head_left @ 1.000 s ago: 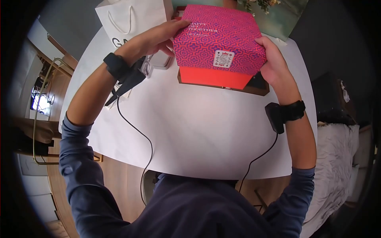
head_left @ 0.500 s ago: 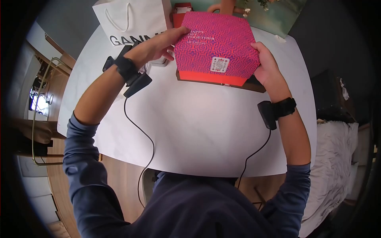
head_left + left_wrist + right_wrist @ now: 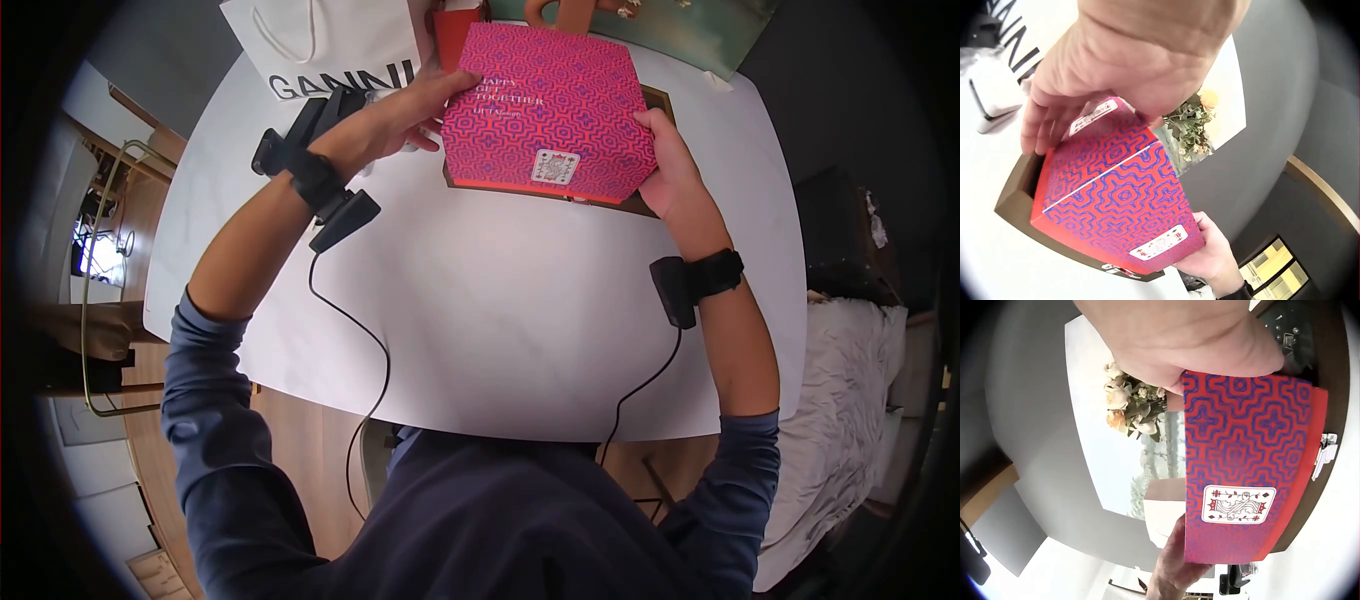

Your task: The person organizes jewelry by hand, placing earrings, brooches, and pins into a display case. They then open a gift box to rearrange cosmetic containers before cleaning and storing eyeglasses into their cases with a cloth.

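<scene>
Both hands hold a pink-and-blue patterned gift box (image 3: 550, 115) lettered "HAPPY GET TOGETHER", with a playing-card picture near its front edge. Its red lower band (image 3: 1300, 481) dips inside the rim of a brown case (image 3: 658, 98), which has a metal clasp (image 3: 1325, 453) at the front. My left hand (image 3: 405, 115) grips the left side, thumb on the top edge and fingers down beside it. On the opposite side, my right hand (image 3: 672, 165) holds the edge with the thumb on top. Small shiny bits (image 3: 1288, 339) show in the dark case interior beside the box.
A white paper bag (image 3: 330, 45) lettered "GANNI" stands at the back left of the white table (image 3: 500, 320). A red container (image 3: 455, 35) is behind the gift box, beside the bag. Flowers (image 3: 1129, 403) and a greenish picture (image 3: 690, 35) are at the back. Cables hang from both wrist cameras.
The gift box has come down toward the brown case; far less of its red band shows in front now. Both hands have moved with it, keeping their hold.
</scene>
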Motion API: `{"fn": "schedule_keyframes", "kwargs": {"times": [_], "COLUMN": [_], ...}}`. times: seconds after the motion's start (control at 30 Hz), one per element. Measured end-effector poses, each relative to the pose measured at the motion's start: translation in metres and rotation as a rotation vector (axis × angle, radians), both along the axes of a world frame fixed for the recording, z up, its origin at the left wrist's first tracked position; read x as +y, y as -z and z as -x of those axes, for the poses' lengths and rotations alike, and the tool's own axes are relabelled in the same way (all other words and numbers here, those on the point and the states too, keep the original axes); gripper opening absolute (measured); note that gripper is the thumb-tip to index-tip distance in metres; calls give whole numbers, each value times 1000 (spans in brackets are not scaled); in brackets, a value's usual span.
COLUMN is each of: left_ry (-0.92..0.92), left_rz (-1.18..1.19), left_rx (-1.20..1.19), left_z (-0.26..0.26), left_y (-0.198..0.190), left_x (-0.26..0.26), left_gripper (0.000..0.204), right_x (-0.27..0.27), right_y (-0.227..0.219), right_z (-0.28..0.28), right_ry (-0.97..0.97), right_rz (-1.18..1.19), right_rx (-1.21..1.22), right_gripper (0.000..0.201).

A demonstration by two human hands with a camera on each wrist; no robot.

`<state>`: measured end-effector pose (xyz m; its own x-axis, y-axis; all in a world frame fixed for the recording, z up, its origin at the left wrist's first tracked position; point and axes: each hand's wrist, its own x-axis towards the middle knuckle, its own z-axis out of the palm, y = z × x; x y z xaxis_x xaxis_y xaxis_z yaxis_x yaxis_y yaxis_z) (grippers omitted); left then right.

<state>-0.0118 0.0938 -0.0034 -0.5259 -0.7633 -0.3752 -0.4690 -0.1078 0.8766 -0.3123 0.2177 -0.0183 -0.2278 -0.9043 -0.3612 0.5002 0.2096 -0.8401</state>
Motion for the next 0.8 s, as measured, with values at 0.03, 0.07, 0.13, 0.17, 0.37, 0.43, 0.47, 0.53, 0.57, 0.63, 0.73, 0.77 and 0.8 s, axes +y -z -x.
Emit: {"fn": "schedule_keyframes", "kwargs": {"times": [0.03,0.07,0.13,0.17,0.37,0.43,0.47,0.53,0.57,0.63,0.73,0.77,0.8], "left_ry": [0,0,-37,-75,-67,45,116,226,263,273,316,309,312], "left_rz": [-31,-67,-113,-120,-134,-185,-204,-222,-224,-294,-230,-143,-43], "left_rx": [51,101,157,165,251,269,299,364,397,647,761,748,679], "left_z": [-1,-1,1,5,56,91,111,154,177,214,273,280,276], "left_y": [3,5,7,5,-21,-35,-40,-39,-37,-30,29,45,55], "left_x": [2,7,14,17,33,39,46,68,84,131,157,171,183], "left_gripper": [76,76,72,68,63,61,61,61,61,57,53,53,54], "right_x": [1,3,7,8,46,64,76,108,124,158,191,193,195], "right_y": [2,1,1,-1,-30,-38,-39,-32,-25,-13,14,19,25], "right_z": [0,0,-1,-3,37,78,103,158,186,228,270,279,287], "right_ry": [-2,-5,0,4,46,92,118,147,149,230,295,308,323], "right_rz": [3,2,10,23,126,113,112,120,125,91,39,19,-1], "right_rx": [4,7,-21,-49,-133,-114,-116,-140,-164,-139,-130,-116,-105], "right_gripper": [36,36,35,34,30,30,32,34,36,38,39,39,39]}}
